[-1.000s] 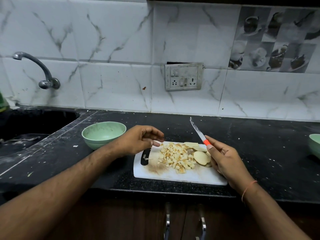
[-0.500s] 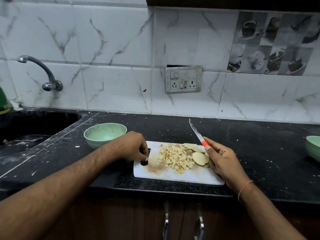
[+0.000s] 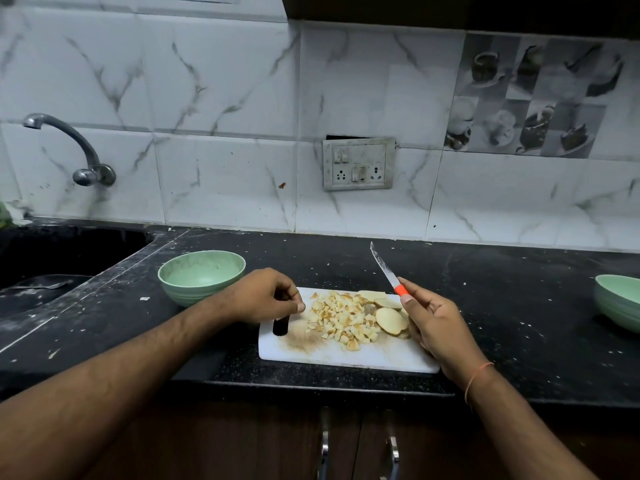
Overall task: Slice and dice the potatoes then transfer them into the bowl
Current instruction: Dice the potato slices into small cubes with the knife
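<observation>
Standing by the counter, here's what's in front of me, all placed relative to the cutting board:

Cutting board (image 3: 346, 355): white, flat on the black counter (image 3: 502, 306) near its front edge, brownish smears on its left part, a dark handle slot (image 3: 280, 326) at the left end.

Diced potato (image 3: 341, 320): loose pile of small cubes in the middle of the board, nothing in the bowl so far as I can see.

Potato slices (image 3: 390, 320): a few flat rounds on the board's right part, touching the dice pile.

Left hand (image 3: 265, 294): over the board's left end, right above the slot, fingers curled in with thumb and fingertip pinched together. Can't tell if it's got the board edge or a little bit of potato.

Right hand (image 3: 434, 322): at the board's right end, fingers wrapped round the knife (image 3: 386, 270) handle; orange collar shows, blade tilts up and away over the board's back edge, clear of the food.

Green bowl (image 3: 202, 276): just left of the board and a bit behind, upright on the counter.

Second green bowl (image 3: 620, 301): way off right of the board, cut by the frame.

Sink (image 3: 62, 258): far left of the board, tap (image 3: 69, 143) on the wall above.
</observation>
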Demonstrator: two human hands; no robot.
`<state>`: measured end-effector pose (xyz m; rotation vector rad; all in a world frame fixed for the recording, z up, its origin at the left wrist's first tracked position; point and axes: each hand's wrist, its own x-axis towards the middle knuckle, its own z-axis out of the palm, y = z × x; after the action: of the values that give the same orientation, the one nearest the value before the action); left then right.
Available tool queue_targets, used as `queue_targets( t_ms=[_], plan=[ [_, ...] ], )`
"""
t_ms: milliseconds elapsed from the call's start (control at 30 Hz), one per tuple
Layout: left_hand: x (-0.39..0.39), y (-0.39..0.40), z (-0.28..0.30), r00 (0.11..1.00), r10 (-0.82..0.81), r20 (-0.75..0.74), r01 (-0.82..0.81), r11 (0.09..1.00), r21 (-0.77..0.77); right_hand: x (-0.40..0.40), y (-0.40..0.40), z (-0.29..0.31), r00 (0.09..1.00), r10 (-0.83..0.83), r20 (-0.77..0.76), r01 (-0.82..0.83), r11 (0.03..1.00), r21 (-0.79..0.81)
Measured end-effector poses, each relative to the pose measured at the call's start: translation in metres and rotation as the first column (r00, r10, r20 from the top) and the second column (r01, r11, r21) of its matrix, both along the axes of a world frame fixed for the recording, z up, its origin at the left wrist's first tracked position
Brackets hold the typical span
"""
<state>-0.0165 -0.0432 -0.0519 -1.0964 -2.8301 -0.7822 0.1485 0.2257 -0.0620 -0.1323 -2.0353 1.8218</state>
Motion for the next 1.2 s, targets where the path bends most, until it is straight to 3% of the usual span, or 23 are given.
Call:
queue_targets(
  t_ms=[433, 633, 767, 833, 1033, 1200],
  plan=[
    [-0.008, 0.010, 0.000, 0.989, -0.127, -0.076, 0.113, 0.980, -0.163, -0.003, 0.003, -0.003, 1.000, -0.004, 0.009, 0.004, 1.000, -0.009],
    [-0.007, 0.036, -0.013, 0.989, -0.114, -0.094, 0.115, 0.993, 0.010, -0.003, 0.004, -0.002, 1.000, 0.003, 0.007, -0.003, 1.000, -0.004],
    [-0.003, 0.046, -0.002, 0.960, -0.167, 0.223, 0.086, 0.938, 0.335, -0.004, 0.007, -0.003, 1.000, 0.006, 0.002, -0.006, 1.000, -0.014],
    [-0.005, 0.052, 0.011, 0.960, -0.179, 0.215, 0.089, 0.923, 0.374, -0.008, 0.011, -0.007, 1.000, 0.004, 0.002, -0.003, 1.000, -0.023],
    [-0.003, 0.083, 0.039, 0.956, -0.273, -0.105, 0.276, 0.961, 0.014, -0.017, 0.023, -0.013, 1.000, -0.019, -0.020, 0.016, 0.992, -0.127],
    [0.017, 0.122, 0.042, 0.884, -0.446, -0.142, 0.393, 0.872, -0.291, -0.016, 0.026, -0.012, 0.998, -0.033, -0.053, 0.025, 0.989, -0.143]
  ],
)
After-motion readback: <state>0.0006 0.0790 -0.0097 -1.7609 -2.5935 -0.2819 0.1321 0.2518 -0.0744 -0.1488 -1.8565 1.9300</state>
